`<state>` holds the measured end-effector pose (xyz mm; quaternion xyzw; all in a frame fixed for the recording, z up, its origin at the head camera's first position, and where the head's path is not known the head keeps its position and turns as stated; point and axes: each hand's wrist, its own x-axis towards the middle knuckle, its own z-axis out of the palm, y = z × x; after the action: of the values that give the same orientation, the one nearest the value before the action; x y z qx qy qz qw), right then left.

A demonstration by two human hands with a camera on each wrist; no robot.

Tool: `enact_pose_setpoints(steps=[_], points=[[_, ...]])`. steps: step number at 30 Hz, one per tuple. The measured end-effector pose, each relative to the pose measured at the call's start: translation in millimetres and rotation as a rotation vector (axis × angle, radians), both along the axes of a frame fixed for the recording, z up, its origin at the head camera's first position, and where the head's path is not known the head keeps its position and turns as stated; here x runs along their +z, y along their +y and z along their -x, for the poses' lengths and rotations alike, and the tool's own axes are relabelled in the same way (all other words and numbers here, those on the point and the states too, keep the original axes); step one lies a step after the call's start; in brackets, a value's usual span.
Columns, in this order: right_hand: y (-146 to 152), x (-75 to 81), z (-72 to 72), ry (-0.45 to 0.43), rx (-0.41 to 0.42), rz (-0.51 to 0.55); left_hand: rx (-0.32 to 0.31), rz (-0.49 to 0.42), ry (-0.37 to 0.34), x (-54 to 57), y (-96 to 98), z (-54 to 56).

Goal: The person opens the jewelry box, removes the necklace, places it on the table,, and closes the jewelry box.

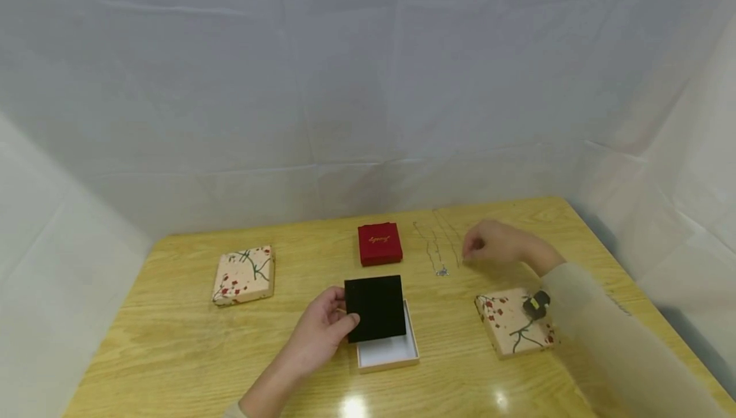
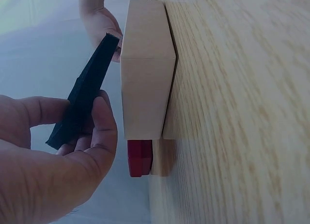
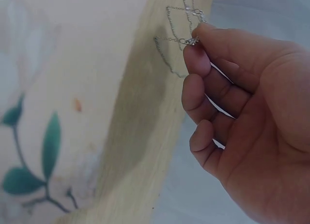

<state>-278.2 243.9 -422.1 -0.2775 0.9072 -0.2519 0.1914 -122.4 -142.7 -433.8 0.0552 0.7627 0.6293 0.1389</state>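
My left hand (image 1: 322, 328) pinches a thin square black pad (image 1: 376, 309) between thumb and fingers, holding it above an open white-lined box base (image 1: 388, 354). Seen edge-on in the left wrist view, the pad (image 2: 87, 88) is tilted and stands apart from the box's pale side (image 2: 147, 73). Over at the right, my right hand (image 1: 494, 242) pinches a fine silver necklace (image 3: 193, 40) between thumb and forefinger, by a small sparkling part; its chain trails onto the table. Beside it lies another necklace with a bluish silver pendant (image 1: 441, 271).
A red jewelry box (image 1: 380, 244) sits behind the open base. A flowered box (image 1: 244, 275) stands at the left. Under my right forearm is a flowered lid or box (image 1: 512, 328), partly overlapped by a dark wrist device (image 1: 536, 305). White cloth (image 1: 345, 85) hangs behind the wooden table (image 1: 172, 341).
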Motion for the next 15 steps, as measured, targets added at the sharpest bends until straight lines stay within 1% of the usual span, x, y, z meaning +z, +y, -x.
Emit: enact_pose_setpoints(steps=[9, 15], points=[[-3, -6.9, 1.3, -0.034, 0.019, -0.047, 0.002, 0.001, 0.008, 0.7, 0.6, -0.6], [-1, -13.3, 3.1, -0.029, 0.03, -0.062, 0.001, 0.004, 0.009, 0.6, 0.5, -0.7]])
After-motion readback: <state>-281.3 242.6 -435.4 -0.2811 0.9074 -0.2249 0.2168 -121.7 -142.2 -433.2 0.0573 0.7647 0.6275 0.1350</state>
